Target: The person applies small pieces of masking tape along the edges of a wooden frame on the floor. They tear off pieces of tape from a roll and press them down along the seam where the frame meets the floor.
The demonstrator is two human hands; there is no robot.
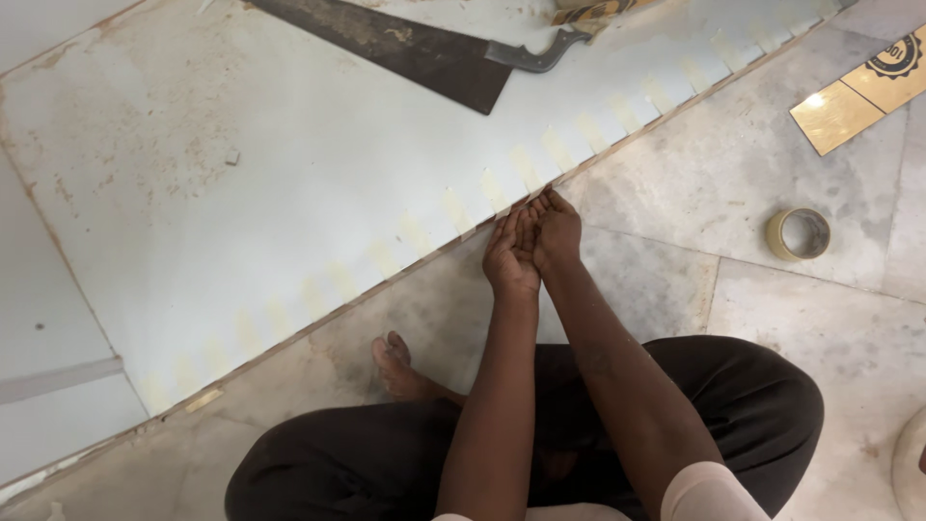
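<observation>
Hands at taped board edge

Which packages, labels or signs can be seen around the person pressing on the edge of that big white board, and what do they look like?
Shiny gold rectangular strip: on the marble floor at upper right, beyond the board; carries a round black emblem near its far end.
Small yellow and black package: at the top edge, on the board by the saw handle; mostly cut off.
No screens or signs show.
</observation>
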